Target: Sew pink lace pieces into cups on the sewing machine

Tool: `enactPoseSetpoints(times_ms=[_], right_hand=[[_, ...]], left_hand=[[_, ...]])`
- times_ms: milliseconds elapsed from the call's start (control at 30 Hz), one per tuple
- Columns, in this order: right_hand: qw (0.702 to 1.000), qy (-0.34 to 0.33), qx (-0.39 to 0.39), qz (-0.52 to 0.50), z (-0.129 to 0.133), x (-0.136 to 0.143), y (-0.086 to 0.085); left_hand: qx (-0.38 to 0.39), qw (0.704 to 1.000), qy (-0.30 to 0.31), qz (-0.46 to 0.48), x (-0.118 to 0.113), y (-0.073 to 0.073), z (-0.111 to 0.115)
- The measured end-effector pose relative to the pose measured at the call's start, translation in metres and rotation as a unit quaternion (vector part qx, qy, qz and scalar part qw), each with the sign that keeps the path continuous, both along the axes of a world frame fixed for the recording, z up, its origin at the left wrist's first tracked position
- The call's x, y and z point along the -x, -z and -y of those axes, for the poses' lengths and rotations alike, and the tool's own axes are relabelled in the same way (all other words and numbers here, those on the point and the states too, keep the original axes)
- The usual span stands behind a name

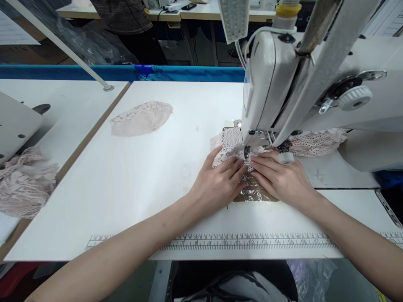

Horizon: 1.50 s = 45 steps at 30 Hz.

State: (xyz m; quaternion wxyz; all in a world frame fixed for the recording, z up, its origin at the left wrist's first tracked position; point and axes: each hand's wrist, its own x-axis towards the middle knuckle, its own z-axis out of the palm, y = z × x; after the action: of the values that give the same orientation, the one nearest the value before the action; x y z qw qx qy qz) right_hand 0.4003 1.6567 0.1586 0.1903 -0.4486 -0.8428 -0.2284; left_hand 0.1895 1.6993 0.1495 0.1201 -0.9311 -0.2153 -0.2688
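Pale pink lace fabric (232, 140) lies under the presser foot (246, 152) of a white sewing machine (262, 84). To the left of the foot, my left hand (217, 182) rests with its fingers spread on the lace's near edge. On the right side, my right hand (283, 178) lies flat, its fingertips on the lace close to the foot. Both hands press from above and neither grasps anything. Shiny tape (253, 191) covers the machine bed between and below the hands.
A separate lace piece (141, 119) lies at the table's back left. More lace (317, 142) sits behind the right hand, and a lace bundle (27, 182) at the far left. A phone (390, 205) is at the right edge. A person (124, 16) stands beyond the table.
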Motion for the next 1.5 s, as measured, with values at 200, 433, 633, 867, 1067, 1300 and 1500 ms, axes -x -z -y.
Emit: enactPoseSetpoints(times_ms=[200,433,633,867,1067,1300,1500], right_hand=[[1.0,-0.01,-0.013,0.013,0.001,-0.001,0.001],[1.0,0.001,-0.008,0.014,0.003,0.002,0.001],[1.0,0.014,0.008,0.012,0.001,0.002,0.0],[0.999,0.035,0.03,0.013,-0.001,0.001,0.001],[0.998,0.052,0.027,0.024,-0.004,0.003,0.001],[0.998,0.053,0.027,0.026,-0.004,0.004,0.001],[0.997,0.056,0.029,0.038,-0.005,0.003,0.002]], left_hand=[[-0.017,1.0,-0.006,-0.005,0.001,0.003,-0.001],[0.008,1.0,-0.012,-0.005,0.001,0.003,-0.002],[0.021,1.0,-0.007,0.006,0.0,0.003,-0.006],[0.025,0.999,-0.018,-0.006,-0.002,0.003,-0.01],[0.024,0.999,-0.02,-0.011,-0.003,0.001,-0.012],[0.024,1.0,-0.017,-0.007,-0.003,0.003,-0.012],[0.011,1.0,-0.015,0.007,-0.001,-0.001,-0.016]])
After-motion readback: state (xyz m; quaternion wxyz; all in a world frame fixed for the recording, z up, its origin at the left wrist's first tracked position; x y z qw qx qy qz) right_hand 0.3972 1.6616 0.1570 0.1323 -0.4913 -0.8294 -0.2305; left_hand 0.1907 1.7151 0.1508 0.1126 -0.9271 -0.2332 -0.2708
